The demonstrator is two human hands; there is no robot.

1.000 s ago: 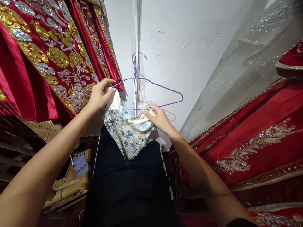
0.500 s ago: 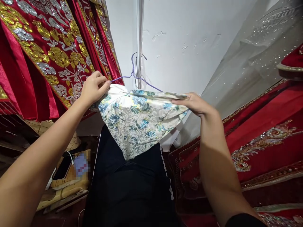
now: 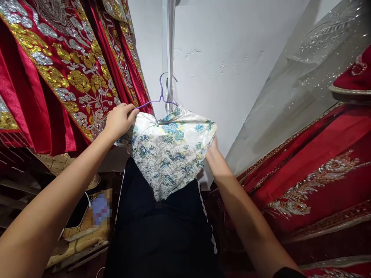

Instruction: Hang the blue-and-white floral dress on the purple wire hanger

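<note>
A white top with blue, green and yellow flowers (image 3: 171, 154) hangs on a purple wire hanger (image 3: 161, 98), whose right arm now runs under the top's shoulder. My left hand (image 3: 120, 120) is closed at the left shoulder, pinching cloth beside the hanger's left arm. My right hand (image 3: 213, 150) is at or behind the right sleeve; its fingers are hidden by the cloth. Below the top's pointed hem is dark cloth (image 3: 162, 235) edged with white trim.
Red garments with gold and silver embroidery (image 3: 78, 73) hang on the left. More red beaded garments (image 3: 313, 181) and a sheer glittery cloth (image 3: 292, 85) are on the right. A white wall (image 3: 220, 46) stands behind. At lower left, a phone (image 3: 77, 214) lies on wood.
My right hand has moved inward from the sleeve's outer edge to behind it. The right shoulder has risen over the hanger's arm and draped into shape. My left hand keeps its hold.
</note>
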